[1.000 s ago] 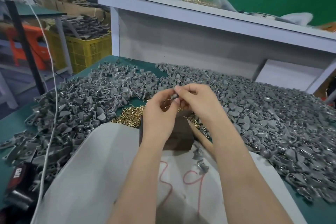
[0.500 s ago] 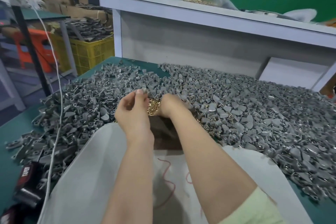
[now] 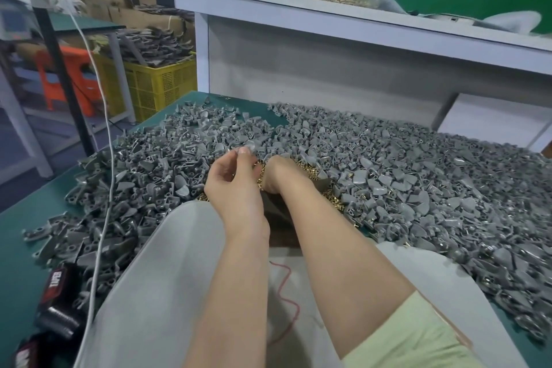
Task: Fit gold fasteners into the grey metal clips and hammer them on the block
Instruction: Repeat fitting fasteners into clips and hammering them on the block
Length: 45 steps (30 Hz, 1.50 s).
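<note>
Clips of grey pressed metal (image 3: 403, 176) lie heaped on the green bench (image 3: 35, 212) all round the dark brown block (image 3: 276, 212), which my wrists mostly cover. Small gold fasteners (image 3: 307, 169) are strewn just behind the block. My left hand (image 3: 236, 179) hovers over the block's far-left corner, thumb and forefinger pinching what looks like a single grey clip (image 3: 250, 149). My right hand (image 3: 280, 172) dips into the fasteners; its fingers are hidden, so I cannot tell their grip. Nearer me than the block, a pale grey cloth (image 3: 155, 272) carries a red thread (image 3: 285, 287). Left of the block, a white cable (image 3: 111, 176) crosses the heap towards black tape rolls (image 3: 58, 287).
</note>
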Available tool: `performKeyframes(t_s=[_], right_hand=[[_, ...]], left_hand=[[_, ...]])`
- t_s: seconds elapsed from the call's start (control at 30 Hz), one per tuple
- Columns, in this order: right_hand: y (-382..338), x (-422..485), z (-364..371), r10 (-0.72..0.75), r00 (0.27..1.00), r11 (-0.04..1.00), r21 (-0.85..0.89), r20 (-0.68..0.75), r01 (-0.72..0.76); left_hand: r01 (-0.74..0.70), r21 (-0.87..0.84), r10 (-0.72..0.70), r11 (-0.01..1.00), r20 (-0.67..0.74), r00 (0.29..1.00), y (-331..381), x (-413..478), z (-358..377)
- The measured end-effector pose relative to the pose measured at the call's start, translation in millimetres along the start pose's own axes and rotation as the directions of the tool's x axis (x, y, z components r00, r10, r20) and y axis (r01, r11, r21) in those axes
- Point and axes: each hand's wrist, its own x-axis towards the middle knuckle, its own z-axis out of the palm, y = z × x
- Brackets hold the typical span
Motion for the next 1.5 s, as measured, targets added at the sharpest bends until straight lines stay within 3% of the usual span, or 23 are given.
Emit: performKeyframes(t_s=[0.33, 0.8, 0.97, 1.17, 1.23, 1.4, 1.5], right_hand=[[-7.4, 3.1, -4.1, 0.015, 0.994, 0.998, -0.057, 0.110, -0.009], [-1.7, 5.9, 0.7, -0.004, 1.000, 0.998, -0.065, 0.029, 0.006], [8.5, 7.6, -3.2, -0.015, 0.994, 0.995, 0.099, -0.111, 0.026], [22.2, 1.2, -18.7, -0.019, 0.999, 0.951, 0.307, -0.040, 0.030], [28.6, -6.4, -21.9, -0.041, 0.996, 0.914, 0.401, -0.076, 0.068], [63.8, -44.2, -37.2, -0.033, 0.960, 0.644, 0.729, -0.277, 0.232], [89.8, -73.8, -45.1, -0.067, 0.949, 0.612, 0.739, -0.307, 0.282]], left_hand=[[-0.013, 0.053, 0.013, 0.998, -0.005, 1.000, -2.9, 1.2, -0.5], [0.014, 0.084, -0.012, 0.996, -0.032, 0.999, -5.1, 3.2, -1.1], [0.027, 0.116, -0.026, 0.993, -0.010, 1.000, -4.9, 3.2, -1.3], [0.054, 0.229, -0.078, 0.972, 0.095, 0.992, -5.0, -1.1, 0.4], [0.048, 0.277, -0.087, 0.960, 0.128, 0.988, -4.8, -1.6, 0.4], [-0.109, 0.523, -0.048, 0.845, 0.278, 0.959, -9.1, -2.7, -0.4], [-0.341, 0.711, -0.020, 0.615, 0.447, 0.894, -15.3, -9.0, 0.7]])
